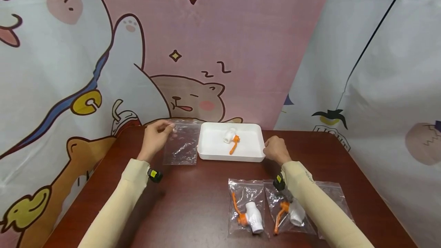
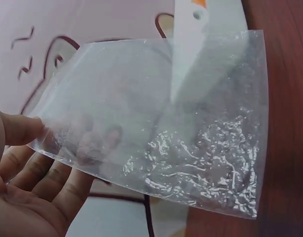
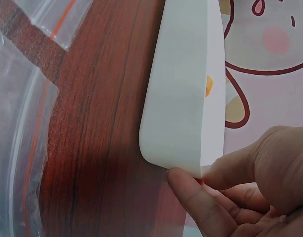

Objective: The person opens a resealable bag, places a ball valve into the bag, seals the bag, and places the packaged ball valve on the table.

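My left hand (image 1: 155, 139) pinches a clear plastic zip bag (image 1: 182, 144) by its upper left edge, left of the white tray (image 1: 211, 142). In the left wrist view, the thumb lies over the bag (image 2: 166, 108) and nothing shows inside it. At the tray's right end my right hand (image 1: 276, 149) grips the wall; the right wrist view shows thumb and forefinger on the tray's corner (image 3: 176, 103). Inside the tray lies a white plastic ball valve (image 1: 229, 136) with an orange lever handle (image 1: 234, 146).
Nearer me on the brown table (image 1: 193, 202) lie several clear zip bags. Two hold white valves (image 1: 254, 217) with orange handles; my right forearm partly covers the bags on the right. Behind the table hangs a cartoon-printed cloth (image 1: 248, 49).
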Demonstrator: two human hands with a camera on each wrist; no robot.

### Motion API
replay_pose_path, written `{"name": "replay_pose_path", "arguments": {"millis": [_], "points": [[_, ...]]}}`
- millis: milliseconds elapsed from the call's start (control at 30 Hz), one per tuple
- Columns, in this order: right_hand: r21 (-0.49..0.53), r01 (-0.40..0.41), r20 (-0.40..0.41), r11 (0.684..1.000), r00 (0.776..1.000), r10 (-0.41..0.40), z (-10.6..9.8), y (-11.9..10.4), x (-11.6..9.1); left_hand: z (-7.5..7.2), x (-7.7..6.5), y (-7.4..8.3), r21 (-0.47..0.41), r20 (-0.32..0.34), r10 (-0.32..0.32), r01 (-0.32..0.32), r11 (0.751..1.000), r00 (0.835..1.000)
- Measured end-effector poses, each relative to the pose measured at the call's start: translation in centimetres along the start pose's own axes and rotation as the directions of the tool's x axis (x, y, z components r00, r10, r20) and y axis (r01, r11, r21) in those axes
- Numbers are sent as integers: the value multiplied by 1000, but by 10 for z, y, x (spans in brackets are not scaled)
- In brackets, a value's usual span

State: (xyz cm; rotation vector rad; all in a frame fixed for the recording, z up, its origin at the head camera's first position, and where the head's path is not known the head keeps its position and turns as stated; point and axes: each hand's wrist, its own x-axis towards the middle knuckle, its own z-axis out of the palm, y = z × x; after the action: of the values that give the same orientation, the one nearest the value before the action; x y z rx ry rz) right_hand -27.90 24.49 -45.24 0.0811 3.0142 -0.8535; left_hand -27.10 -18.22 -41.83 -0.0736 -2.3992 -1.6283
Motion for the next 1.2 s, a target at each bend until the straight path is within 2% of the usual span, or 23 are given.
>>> {"name": "replay_pose_path", "arguments": {"millis": [200,533,733,967,1200], "points": [[6,-20,7,1000,1000,20,1,0,1,8,-11,23,-81,38,34,-31,996,999],[31,-47,36,998,998,46,2,3,-2,25,-37,52,-137,128,117,-99,986,985],[65,-65,50,996,997,62,2,6,-3,36,-51,68,-159,182,164,-135,978,970],[79,-44,51,996,998,40,-2,12,-6,47,-60,81,-215,239,211,-160,963,948],[141,-46,68,989,997,37,-20,3,-17,52,-66,93,-216,292,237,-178,960,926]]}}
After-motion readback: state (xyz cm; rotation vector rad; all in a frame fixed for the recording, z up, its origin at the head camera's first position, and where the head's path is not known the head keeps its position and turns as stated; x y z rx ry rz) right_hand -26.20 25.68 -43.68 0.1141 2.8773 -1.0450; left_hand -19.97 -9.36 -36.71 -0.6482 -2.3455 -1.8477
